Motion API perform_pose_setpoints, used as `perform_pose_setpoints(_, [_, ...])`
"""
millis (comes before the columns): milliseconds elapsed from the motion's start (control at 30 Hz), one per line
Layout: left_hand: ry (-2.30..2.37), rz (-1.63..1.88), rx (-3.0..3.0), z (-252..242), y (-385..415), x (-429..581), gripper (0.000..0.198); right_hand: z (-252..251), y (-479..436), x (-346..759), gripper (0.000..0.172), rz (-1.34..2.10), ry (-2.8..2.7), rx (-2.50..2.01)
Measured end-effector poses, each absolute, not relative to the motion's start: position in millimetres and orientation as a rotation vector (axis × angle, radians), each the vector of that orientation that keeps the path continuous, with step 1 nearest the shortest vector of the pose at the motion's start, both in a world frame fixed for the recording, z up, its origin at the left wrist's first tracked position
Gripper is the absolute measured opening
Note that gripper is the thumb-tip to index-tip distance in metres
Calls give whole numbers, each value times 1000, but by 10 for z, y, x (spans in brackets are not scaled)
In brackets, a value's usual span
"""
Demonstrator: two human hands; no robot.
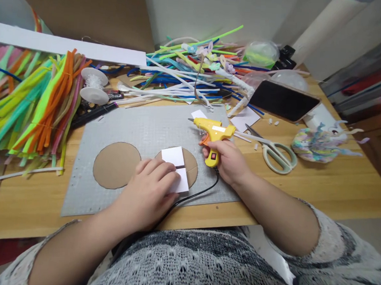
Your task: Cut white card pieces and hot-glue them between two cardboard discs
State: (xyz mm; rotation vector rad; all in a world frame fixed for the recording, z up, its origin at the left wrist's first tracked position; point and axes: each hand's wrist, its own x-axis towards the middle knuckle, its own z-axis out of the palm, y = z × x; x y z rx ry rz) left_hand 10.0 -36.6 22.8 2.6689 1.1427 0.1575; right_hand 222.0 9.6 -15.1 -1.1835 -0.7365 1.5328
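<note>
Left hand (150, 191); glue gun (214, 133) barrel leftward

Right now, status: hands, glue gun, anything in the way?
Left hand flat on white card pieces atop right cardboard circle. Right hand gripping glue gun, nozzle pointing left, clear of the card. Scissors beside right hand, not touching.

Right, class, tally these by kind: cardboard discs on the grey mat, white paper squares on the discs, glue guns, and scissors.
cardboard discs: 2
white paper squares: 2
glue gun, held in the right hand: 1
scissors: 1
Total: 6
</note>
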Motion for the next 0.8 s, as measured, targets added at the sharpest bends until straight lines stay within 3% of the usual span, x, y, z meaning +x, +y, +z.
perform_pose_setpoints(667, [1187, 112, 2705, 184, -345, 133, 15, -156, 90, 2216, 17, 1521, -785, -1209])
perform_pose_setpoints(800, [1191, 114, 2671, 195, -339, 129, 23, -137, 93, 2227, 17, 1535, -767, -1197])
